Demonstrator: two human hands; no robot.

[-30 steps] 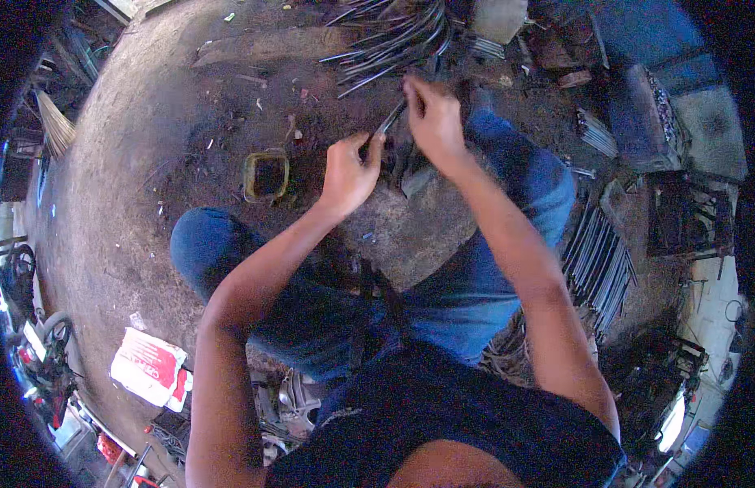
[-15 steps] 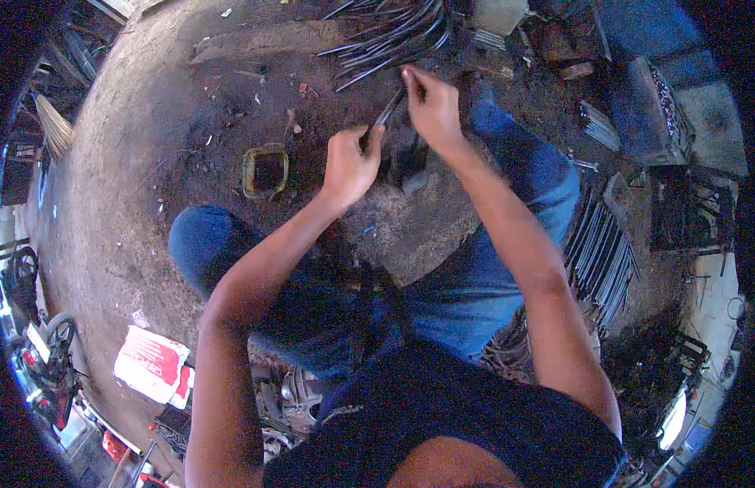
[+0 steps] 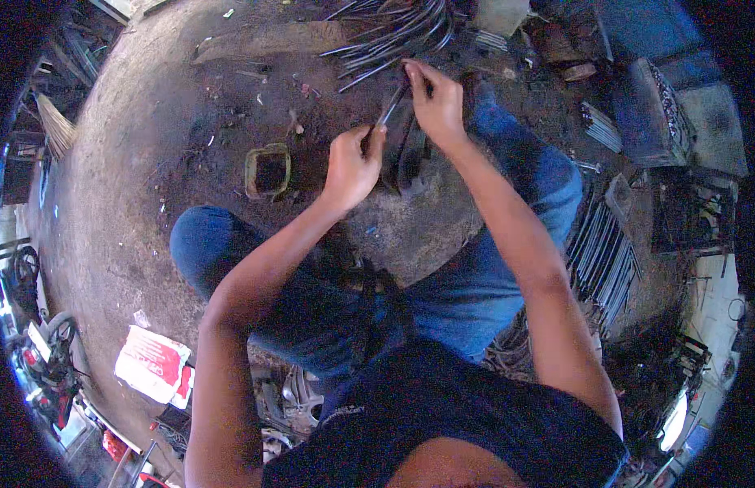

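Note:
A thin metal rod [image 3: 391,106] slants up between my two hands, over the ground in front of my bent legs. My left hand [image 3: 354,168] is closed round its lower end, thumb laid along it. At the upper end my right hand [image 3: 437,104] pinches with thumb and fingertips; what exactly lies in that pinch is too dark to make out. Beneath the hands is a dark, blurred object [image 3: 410,167] on the ground. Left of my left hand stands a squarish tub [image 3: 250,172] with a yellowish-green rim and dark contents.
Beyond my hands lies a loose bundle of curved dark rods [image 3: 393,41]. Several straight rods [image 3: 597,256] are stacked right of my knee, with a box [image 3: 658,122] farther off. A red-and-white sack [image 3: 152,363] lies at lower left, a straw broom [image 3: 54,126] at far left.
My right hand has shifted slightly up and to the right, its fingers at the rod's upper end. My left hand has barely moved and keeps its grip.

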